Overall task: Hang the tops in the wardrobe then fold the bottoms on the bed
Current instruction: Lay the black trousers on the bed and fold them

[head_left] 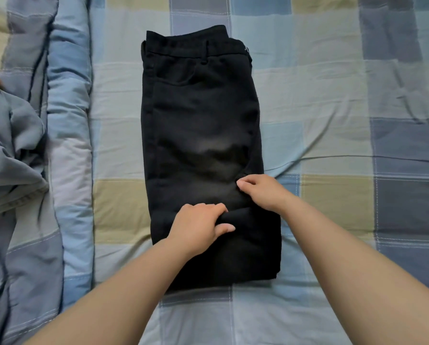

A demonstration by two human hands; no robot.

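Your black trousers (203, 145) lie on the bed (333, 95), roughly in the middle of the checked sheet, folded lengthwise into a long narrow strip. The waistband with its belt loop is at the far end, away from you, and the leg end is nearest you. The strip lies flat on the sheet and runs almost straight away from you, leaning slightly so that the near end sits a little further right than the waistband.

Your left hand (198, 227) rests on the lower part of the trousers, close to the near end. Its fingers are curled and its thumb is tucked in, pinching a ridge of the black cloth between them. Your right hand (263, 192) lies just beyond and to the right of the left one, at the right edge of the trousers. Its fingers are bent and its thumb points left across the cloth; it appears to grip the cloth at that edge, though the fingertips are hidden under the hand. The two hands are near each other but not touching, and a crease runs across the cloth between them.

To your left, a padded blue and grey quilt (69, 120) lies along the sheet, and a crumpled grey garment (11, 158) sits on it at the picture's left edge.
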